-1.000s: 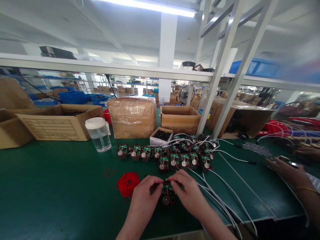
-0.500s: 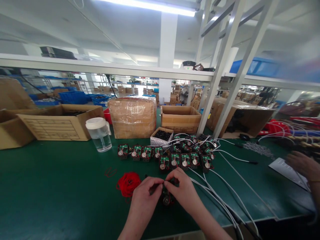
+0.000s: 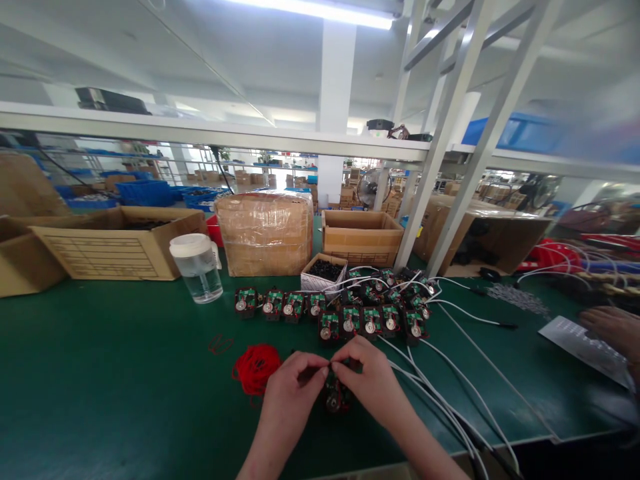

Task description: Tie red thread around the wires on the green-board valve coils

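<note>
My left hand (image 3: 295, 390) and my right hand (image 3: 367, 377) meet over a small black device with a green circuit board (image 3: 334, 399) on the bench. Thumb and forefinger of each hand are pinched together, the fingertips almost touching at the device's upper edge. Whatever they pinch is too small or too hidden to make out. A round silvery part and thin red wires show on the device below the fingers. Left of my left hand lies a bundle of red wire (image 3: 257, 369). Several like devices (image 3: 371, 321) stand in rows beyond my hands, white cables running from some.
Behind the rows stand a small box of black parts (image 3: 325, 270), a taped carton (image 3: 265, 233) and an open carton (image 3: 363, 233). A clear jug (image 3: 199, 270) is at left. White cables (image 3: 440, 400) cross the right side. Another person's hand (image 3: 607, 327) is near a white sheet (image 3: 575, 347).
My hands stay pinched over the device with barely any shift. At the far right, the other person's hand has moved a little to the right, over the white sheet.
</note>
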A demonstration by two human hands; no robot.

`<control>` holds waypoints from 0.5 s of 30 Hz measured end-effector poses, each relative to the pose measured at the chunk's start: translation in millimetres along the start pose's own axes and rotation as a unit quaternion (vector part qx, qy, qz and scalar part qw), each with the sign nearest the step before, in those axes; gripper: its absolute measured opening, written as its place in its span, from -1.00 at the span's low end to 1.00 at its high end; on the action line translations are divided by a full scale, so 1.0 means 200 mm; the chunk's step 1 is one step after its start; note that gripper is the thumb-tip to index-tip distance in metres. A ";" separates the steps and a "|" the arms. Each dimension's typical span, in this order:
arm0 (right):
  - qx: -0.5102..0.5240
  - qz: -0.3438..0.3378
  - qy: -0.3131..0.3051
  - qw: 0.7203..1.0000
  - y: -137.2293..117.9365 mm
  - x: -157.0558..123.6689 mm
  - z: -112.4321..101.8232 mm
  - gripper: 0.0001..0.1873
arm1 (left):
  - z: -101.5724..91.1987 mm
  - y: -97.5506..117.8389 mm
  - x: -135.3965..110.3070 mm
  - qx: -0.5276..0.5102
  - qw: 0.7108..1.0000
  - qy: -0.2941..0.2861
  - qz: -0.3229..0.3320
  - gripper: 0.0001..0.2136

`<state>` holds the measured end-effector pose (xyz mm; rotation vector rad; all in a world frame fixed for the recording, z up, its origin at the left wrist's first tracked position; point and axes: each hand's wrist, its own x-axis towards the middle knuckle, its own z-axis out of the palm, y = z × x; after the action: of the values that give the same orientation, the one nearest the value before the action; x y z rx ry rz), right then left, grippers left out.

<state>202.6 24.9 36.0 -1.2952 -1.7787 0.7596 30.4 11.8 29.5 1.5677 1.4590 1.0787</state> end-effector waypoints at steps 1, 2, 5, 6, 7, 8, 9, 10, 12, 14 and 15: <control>0.000 -0.007 0.001 1.000 0.00 0.00 -0.01 -0.85 | 0.00 0.00 0.00 0.000 1.000 0.004 0.002 -0.83; 0.000 -0.012 0.004 1.000 0.01 -0.01 -0.01 -0.85 | 0.00 -0.01 -0.01 0.000 1.000 0.006 0.005 -0.83; -0.002 -0.020 0.012 1.000 0.02 -0.02 -0.03 -0.85 | 0.01 -0.02 -0.01 0.000 1.000 0.012 0.011 -0.83; -0.002 -0.020 0.015 1.000 0.03 -0.02 -0.03 -0.84 | 0.01 -0.03 -0.01 -0.002 1.000 0.015 0.013 -0.83; -0.002 -0.018 0.015 1.000 0.03 -0.03 -0.03 -0.84 | 0.01 -0.03 -0.01 -0.003 1.000 0.016 0.014 -0.84; -0.002 -0.016 0.017 1.000 0.03 -0.03 -0.03 -0.84 | 0.01 -0.03 -0.01 -0.003 1.000 0.018 0.014 -0.84; -0.003 -0.013 0.017 1.000 0.03 -0.04 -0.03 -0.84 | 0.01 -0.03 -0.01 -0.002 1.000 0.020 0.015 -0.84; -0.004 -0.011 0.018 1.000 0.03 -0.04 -0.04 -0.84 | 0.01 -0.02 -0.01 -0.001 1.000 0.021 0.016 -0.84; -0.002 -0.005 0.018 1.000 0.04 -0.04 -0.04 -0.84 | 0.02 -0.02 -0.01 -0.001 1.000 0.022 0.016 -0.84; 0.004 0.000 0.014 1.000 0.05 -0.05 -0.05 -0.81 | 0.02 -0.01 -0.02 -0.005 1.000 0.024 0.014 -0.84; 0.007 0.002 0.008 1.000 0.05 -0.05 -0.05 -0.80 | 0.02 -0.01 -0.02 -0.007 1.000 0.025 0.013 -0.84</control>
<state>218.3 18.8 30.4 -1.2927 -1.7554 0.7593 33.1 8.9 24.9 1.5630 1.4649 1.1482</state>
